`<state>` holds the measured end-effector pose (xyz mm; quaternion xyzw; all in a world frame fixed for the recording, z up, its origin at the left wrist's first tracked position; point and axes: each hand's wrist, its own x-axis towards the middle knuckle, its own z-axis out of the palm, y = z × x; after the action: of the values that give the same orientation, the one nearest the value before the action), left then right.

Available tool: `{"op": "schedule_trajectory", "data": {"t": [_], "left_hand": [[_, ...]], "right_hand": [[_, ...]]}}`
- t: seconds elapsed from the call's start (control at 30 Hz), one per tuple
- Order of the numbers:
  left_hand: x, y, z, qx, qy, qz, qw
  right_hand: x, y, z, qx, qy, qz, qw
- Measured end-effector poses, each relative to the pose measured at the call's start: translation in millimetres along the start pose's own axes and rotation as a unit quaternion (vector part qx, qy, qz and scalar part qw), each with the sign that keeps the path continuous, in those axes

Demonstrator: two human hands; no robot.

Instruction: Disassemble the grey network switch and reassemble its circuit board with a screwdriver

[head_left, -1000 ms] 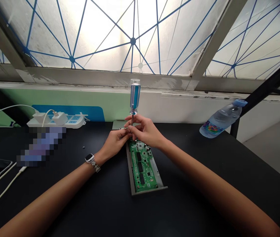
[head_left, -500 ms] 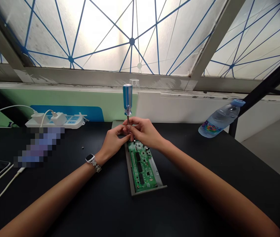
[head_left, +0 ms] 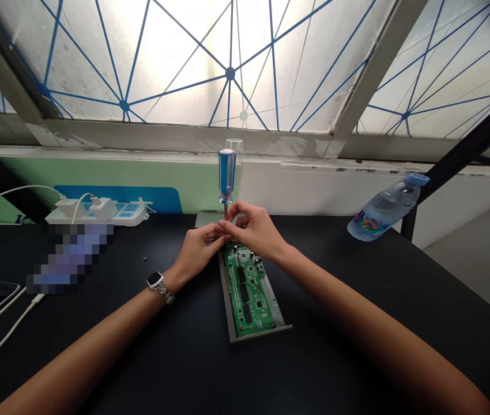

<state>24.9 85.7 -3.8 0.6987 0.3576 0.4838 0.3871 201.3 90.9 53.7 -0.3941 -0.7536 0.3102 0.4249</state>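
A screwdriver [head_left: 226, 176] with a blue and clear handle stands nearly upright over the far end of a green circuit board [head_left: 251, 297]. The board lies in a grey metal tray-like casing [head_left: 226, 305] on the black table. My right hand [head_left: 253, 229] pinches the screwdriver's shaft between thumb and fingers. Close against it, my left hand [head_left: 202, 245] has thumb and fingers pressed together near the lower shaft; what they grip, if anything, is hidden. The screwdriver's tip is also hidden behind my fingers. A tiny dark screw-like piece [head_left: 145, 259] lies left of my left hand.
At the back left lies a white power strip [head_left: 128, 213] with plugged chargers and white cables [head_left: 5, 337]. A blurred-out object [head_left: 72, 259] lies before it. A water bottle [head_left: 385, 208] leans at the back right against a black metal post [head_left: 409, 222].
The screwdriver's handle has shifted slightly right and stands a little differently turned. My right-hand fingers have moved slightly on the shaft. The board and casing stay where they were.
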Motion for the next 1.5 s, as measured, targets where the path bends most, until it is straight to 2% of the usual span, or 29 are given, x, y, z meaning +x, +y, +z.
{"op": "schedule_trajectory", "data": {"t": [0.13, 0.27, 0.53, 0.67, 0.83, 0.97, 1.17, 1.37, 1.5], "left_hand": [[0, 2, 0.1, 0.027, 0.024, 0.003, 0.999], [0, 0, -3.8, 0.062, 0.002, 0.028, 0.998], [1, -5, -4.9, 0.055, -0.033, 0.024, 0.998], [0, 0, -3.8, 0.055, -0.018, 0.019, 0.998], [0, 1, -0.5, 0.033, 0.017, 0.014, 0.999], [1, 1, 0.6, 0.039, 0.032, 0.018, 0.999], [1, 5, -2.9, 0.049, -0.006, 0.03, 0.998], [0, 1, -3.8, 0.056, -0.041, 0.032, 0.997], [0, 0, -3.5, 0.064, -0.025, 0.029, 0.997]], "right_hand": [[0, -2, -1, -0.038, 0.007, -0.022, 0.999], [0, -2, -3, -0.086, 0.006, -0.055, 0.995], [-2, 0, -2, -0.057, -0.029, -0.017, 0.998], [-2, -1, -1, -0.057, -0.028, -0.026, 0.998], [-1, -2, -1, -0.081, 0.003, -0.029, 0.996], [0, -3, -3, -0.092, -0.003, -0.032, 0.995], [-1, 0, -3, -0.081, -0.04, -0.039, 0.995], [-1, -3, -1, -0.107, -0.017, -0.055, 0.993], [-1, -3, -1, -0.079, -0.009, -0.042, 0.996]]}}
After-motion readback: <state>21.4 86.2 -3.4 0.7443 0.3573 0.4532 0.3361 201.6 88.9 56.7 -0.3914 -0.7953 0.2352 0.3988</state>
